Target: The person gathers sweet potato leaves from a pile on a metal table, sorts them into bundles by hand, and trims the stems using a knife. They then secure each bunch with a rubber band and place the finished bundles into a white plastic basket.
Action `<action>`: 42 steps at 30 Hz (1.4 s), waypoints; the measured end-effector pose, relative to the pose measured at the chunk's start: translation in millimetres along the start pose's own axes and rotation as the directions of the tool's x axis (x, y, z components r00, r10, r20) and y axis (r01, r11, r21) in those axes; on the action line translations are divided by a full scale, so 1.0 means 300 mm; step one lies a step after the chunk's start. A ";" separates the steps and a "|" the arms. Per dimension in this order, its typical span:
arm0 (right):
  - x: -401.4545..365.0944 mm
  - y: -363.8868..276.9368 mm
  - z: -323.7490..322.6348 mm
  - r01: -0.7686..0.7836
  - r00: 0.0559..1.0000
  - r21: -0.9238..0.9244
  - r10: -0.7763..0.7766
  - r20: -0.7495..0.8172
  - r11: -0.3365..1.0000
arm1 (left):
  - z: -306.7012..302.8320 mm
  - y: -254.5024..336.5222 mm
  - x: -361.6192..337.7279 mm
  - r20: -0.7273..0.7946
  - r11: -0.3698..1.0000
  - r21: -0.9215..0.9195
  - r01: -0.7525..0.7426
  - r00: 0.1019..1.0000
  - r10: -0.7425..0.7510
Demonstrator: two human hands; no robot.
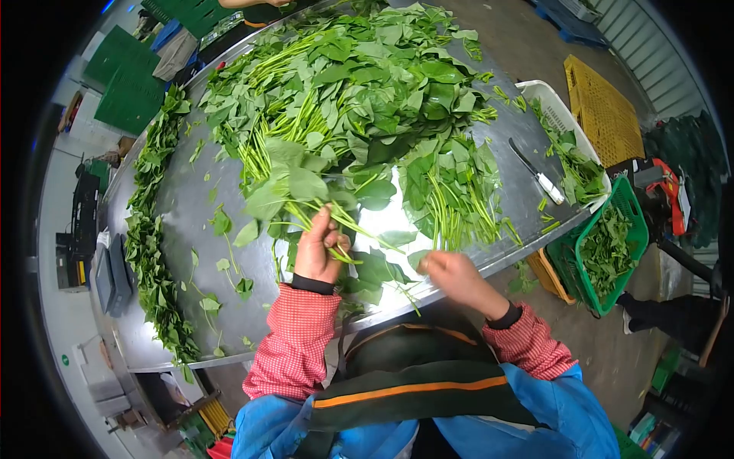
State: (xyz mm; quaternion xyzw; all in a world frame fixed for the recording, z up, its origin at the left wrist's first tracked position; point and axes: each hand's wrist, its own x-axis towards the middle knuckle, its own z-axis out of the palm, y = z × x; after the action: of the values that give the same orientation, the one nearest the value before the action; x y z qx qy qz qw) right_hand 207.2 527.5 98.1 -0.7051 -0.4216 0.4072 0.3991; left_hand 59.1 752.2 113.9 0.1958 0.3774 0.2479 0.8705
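My left hand (321, 249) is closed around several leafy green stems (306, 187), their leaves fanned toward the pile and the stem ends sticking out to the right. To its right, my right hand (451, 277) is closed at the table's near edge beside a green leaf; what its fingers hold is too blurred to make out. A large pile of leafy greens (367, 84) covers the far middle of the metal table (183, 199). Right of my left hand lies a smaller bunch (455, 191) with stems toward me. Loose leaves lie under both hands.
A knife (539, 172) with a white handle lies at the right. Beyond it stand a white basket (562, 115), a green crate (638, 222) of greens and a yellow crate (604, 111). Greens line the left table edge (149, 245). Another person's hand (248, 3) shows at the far edge.
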 end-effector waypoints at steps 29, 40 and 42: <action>0.164 -0.111 0.091 -0.040 0.961 -0.016 0.034 -0.273 0.999 | 0.035 -0.226 -0.110 0.036 0.908 0.390 0.150 0.983 -0.178; 0.156 -0.175 0.093 -0.002 0.958 0.075 0.023 -0.285 0.997 | -0.026 -0.215 -0.097 0.121 0.896 0.442 0.032 0.988 -0.096; 0.188 -0.129 0.110 0.012 0.957 0.031 -0.003 -0.289 0.999 | -0.045 -0.230 -0.087 0.134 0.916 0.400 0.043 0.985 -0.104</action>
State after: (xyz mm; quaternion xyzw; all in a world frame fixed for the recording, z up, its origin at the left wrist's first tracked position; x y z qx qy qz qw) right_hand 184.4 599.3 108.3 -0.7489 -0.3548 0.3051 0.4692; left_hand 53.1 684.0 83.6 0.3716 0.3590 0.1179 0.8480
